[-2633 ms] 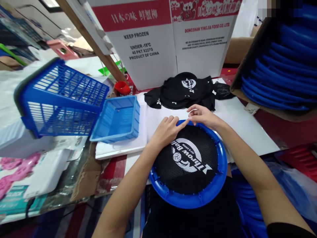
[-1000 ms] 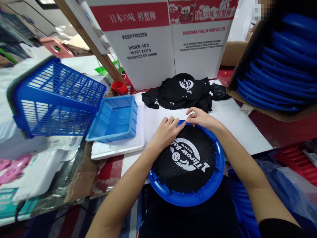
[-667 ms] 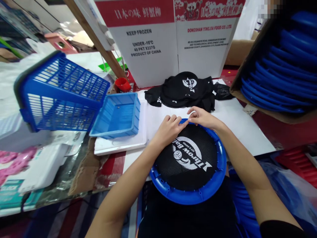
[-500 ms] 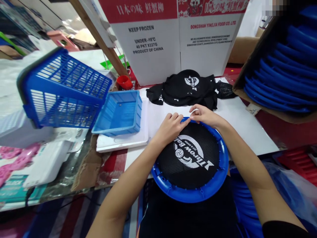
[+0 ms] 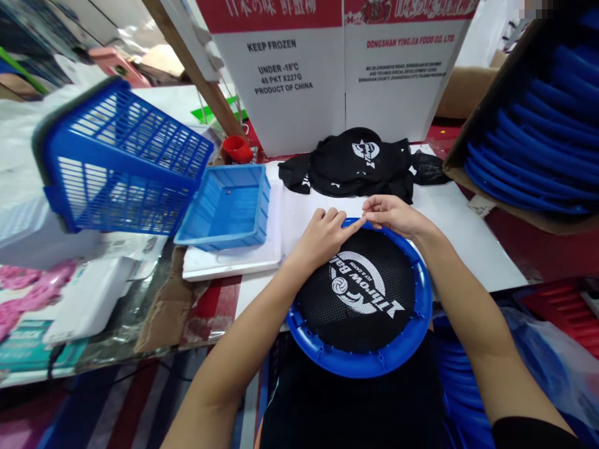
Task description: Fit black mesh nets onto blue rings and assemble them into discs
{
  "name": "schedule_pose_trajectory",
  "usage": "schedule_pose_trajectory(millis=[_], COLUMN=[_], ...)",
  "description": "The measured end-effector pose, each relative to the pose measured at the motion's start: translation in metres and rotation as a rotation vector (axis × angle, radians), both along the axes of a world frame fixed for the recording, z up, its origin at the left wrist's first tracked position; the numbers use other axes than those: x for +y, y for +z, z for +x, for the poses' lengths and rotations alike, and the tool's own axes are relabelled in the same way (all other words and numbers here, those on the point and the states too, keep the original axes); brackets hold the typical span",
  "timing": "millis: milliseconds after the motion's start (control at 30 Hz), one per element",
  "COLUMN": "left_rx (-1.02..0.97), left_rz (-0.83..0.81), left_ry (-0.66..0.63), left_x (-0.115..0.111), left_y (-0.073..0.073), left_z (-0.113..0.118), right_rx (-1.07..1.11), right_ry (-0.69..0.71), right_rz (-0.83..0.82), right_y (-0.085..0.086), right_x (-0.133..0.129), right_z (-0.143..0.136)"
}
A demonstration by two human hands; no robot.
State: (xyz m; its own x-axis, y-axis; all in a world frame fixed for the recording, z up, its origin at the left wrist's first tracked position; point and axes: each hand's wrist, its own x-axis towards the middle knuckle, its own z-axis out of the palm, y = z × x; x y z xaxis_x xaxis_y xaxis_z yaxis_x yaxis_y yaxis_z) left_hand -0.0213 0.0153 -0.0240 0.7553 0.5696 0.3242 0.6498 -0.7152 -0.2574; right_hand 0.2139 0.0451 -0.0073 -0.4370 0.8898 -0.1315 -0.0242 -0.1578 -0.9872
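A round blue plastic ring (image 5: 360, 363) with a black mesh disc (image 5: 322, 312) inside it rests at the front edge of the table, partly over my lap. White "Throw Ball" lettering is printed on the mesh. My left hand (image 5: 322, 236) is curled at the ring's far rim, its index finger stretched along the rim towards the other hand. Just right of that fingertip, my right hand (image 5: 395, 215) has thumb and fingers pinched together at the far rim. What the pinch holds is too small to tell. Beyond both hands lies a pile of black printed mesh pieces (image 5: 362, 162).
A shallow blue tray (image 5: 224, 243) sits on a white foam lid (image 5: 234, 267) at left, beside a tilted blue basket (image 5: 121, 168). A red cup (image 5: 237, 149) stands behind. White cartons (image 5: 304, 118) wall the back. At right, a cardboard box holds several blue rings (image 5: 528, 162).
My right fingers have drawn closer together at the far rim. The left index finger has shifted slightly right along it. The view has tilted a little; the ring stays in place.
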Motion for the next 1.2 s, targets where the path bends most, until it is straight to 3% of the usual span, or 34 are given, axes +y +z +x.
schedule_pose_trajectory(millis=[333,500,567,633,767,833,933,1033,1200], left_rx=[0.008,-0.050,-0.172,-0.427,-1.170,-1.402,-1.500,-1.511,-1.464], left_rz=[-0.027,-0.084,-0.167,-0.330,-0.878,-1.115,-1.259,-1.228,-1.132], left_ry=[-0.008,0.012,-0.019,-0.106,-0.256,-0.274,-0.243,-0.219,-0.285], left_x=[0.000,-0.001,-0.003,-0.008,-0.022,-0.028,-0.036,-0.042,-0.043], left_y=[-0.001,0.004,0.006,0.006,0.009,0.016,0.030,0.043,0.039], left_z=[0.001,-0.004,-0.004,0.000,0.013,0.016,0.014,0.005,-0.012], right_rx=[-0.050,-0.070,-0.047,-0.030,-0.026,-0.043,-0.102,-0.189,-0.259], right_ry=[-0.020,-0.167,-0.241,-0.299,-0.361,-0.352,-0.324,-0.312,-0.281], right_rz=[0.001,0.074,0.096,0.124,0.193,0.194,0.187,0.192,0.158], right_y=[0.000,0.011,0.016,0.019,0.016,0.011,0.004,-0.002,-0.009], right_x=[-0.001,0.002,0.005,0.006,0.006,0.005,0.004,0.005,0.007], right_z=[-0.001,0.024,0.038,0.046,0.038,0.027,0.013,0.005,-0.003])
